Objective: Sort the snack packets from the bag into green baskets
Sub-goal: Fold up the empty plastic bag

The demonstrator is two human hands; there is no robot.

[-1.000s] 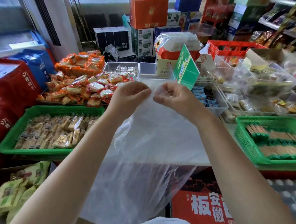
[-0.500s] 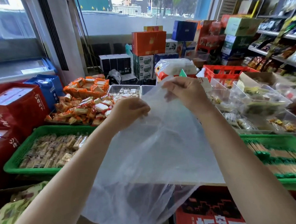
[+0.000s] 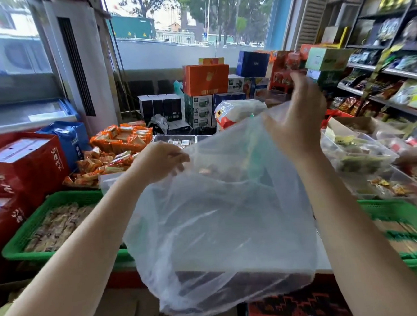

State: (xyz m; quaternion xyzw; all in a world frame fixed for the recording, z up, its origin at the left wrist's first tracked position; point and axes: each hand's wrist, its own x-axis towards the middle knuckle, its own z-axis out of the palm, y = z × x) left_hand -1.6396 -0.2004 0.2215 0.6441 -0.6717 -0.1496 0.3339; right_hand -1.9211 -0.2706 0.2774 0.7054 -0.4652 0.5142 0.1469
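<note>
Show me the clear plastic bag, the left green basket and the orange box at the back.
clear plastic bag (image 3: pixel 220 231), head view, middle of its film
left green basket (image 3: pixel 64 200), head view, its far rim
orange box (image 3: pixel 205 80), head view, front face

Clear bag held open above the baskets

The thin, see-through plastic bag (image 3: pixel 222 231) hangs crumpled and looks empty. One green basket (image 3: pixel 23 241) of pale snack packets (image 3: pixel 56 225) sits left, another green basket (image 3: pixel 409 220) right.

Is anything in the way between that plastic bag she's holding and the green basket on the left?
Nothing visible blocks it. Both hands, left hand and right hand, hold the clear bag up; the green basket lies open-topped beside it.
</note>
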